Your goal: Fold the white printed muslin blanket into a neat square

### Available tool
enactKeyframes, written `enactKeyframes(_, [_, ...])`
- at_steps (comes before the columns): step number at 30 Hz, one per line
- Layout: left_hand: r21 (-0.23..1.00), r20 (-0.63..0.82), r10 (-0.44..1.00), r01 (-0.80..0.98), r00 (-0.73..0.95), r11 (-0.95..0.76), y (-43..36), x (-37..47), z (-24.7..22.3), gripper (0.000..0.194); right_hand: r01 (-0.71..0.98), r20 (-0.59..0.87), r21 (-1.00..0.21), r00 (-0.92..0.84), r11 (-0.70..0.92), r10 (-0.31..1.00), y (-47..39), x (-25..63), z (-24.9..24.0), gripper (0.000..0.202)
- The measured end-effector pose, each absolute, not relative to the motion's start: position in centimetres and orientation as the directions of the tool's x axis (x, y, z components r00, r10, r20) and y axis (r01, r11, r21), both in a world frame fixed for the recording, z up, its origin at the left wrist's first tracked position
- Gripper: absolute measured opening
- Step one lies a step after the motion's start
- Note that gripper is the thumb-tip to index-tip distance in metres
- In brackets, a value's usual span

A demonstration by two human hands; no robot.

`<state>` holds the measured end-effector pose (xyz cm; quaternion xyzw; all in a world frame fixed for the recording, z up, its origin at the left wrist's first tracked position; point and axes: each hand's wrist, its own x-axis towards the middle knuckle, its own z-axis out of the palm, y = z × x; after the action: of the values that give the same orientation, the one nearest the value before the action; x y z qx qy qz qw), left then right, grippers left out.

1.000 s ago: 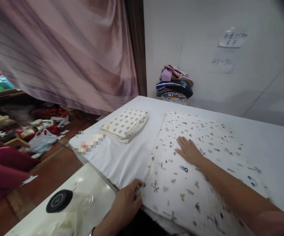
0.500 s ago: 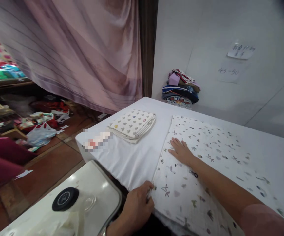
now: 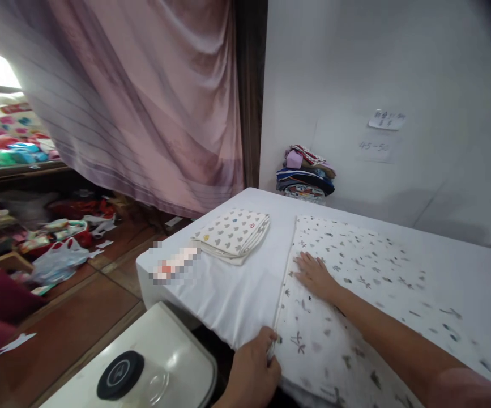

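A white cloth with small printed plants and shapes point(image 3: 376, 283) lies spread over the right part of the white-covered table point(image 3: 237, 300). My right hand point(image 3: 315, 275) rests flat on it, fingers stretched out, close to its left edge. Lower down, my left hand point(image 3: 256, 365) pinches that cloth's near left corner between thumb and fingers at the table's front edge. To the left lies a folded cream cloth with grey mouse-head prints point(image 3: 232, 235), apart from both hands. The printed cloth's near end hangs partly out of view.
A pale lidded box with a black knob point(image 3: 120, 375) stands before the table at left. Stacked folded fabrics point(image 3: 304, 173) sit by the wall behind. A pink curtain point(image 3: 164, 102) hangs at the back left. Plastic bags point(image 3: 60, 262) and clutter lie on the floor.
The camera view has tilted up a little, so everything sits lower in the picture. Both hands keep their places on the printed cloth.
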<state>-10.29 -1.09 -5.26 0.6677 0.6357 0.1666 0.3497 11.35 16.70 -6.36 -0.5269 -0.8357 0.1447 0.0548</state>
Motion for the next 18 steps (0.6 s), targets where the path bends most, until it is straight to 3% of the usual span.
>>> enactKeyframes(4, [0.699, -0.206, 0.968, 0.714, 0.143, 0.044, -1.1, -10.7, -5.2, 0.035, 0.808, -0.101, -0.422, -0.493, 0.412, 0.864, 8.1, 13.8, -5.0, 0.06])
enactKeyframes(8, [0.864, -0.156, 0.976, 0.5, 0.152, 0.061, -0.2, -11.3, -6.2, 0.028, 0.739, -0.13, -0.512, -0.571, 0.439, 0.811, -2.1, 17.4, -4.4, 0.063])
enactKeyframes(10, [0.946, -0.181, 0.969, 0.299, 0.17, 0.124, 0.4, -11.4, -6.6, 0.026, 0.774, -0.132, -0.477, -0.531, 0.416, 0.837, -6.0, 19.5, -4.8, 0.071])
enactKeyframes(13, [0.966, -0.257, 0.949, 0.073, 0.182, 0.248, 1.0, -11.1, -6.4, 0.043, 0.864, -0.093, -0.376, -0.395, 0.335, 0.914, -9.9, 22.7, -6.1, 0.069])
enactKeyframes(18, [0.948, -0.308, 0.937, -0.035, 0.166, 0.318, 0.4, -10.4, -3.7, 0.064, 0.948, 0.008, -0.281, -0.155, 0.151, 0.988, -13.5, 27.9, -8.0, 0.056])
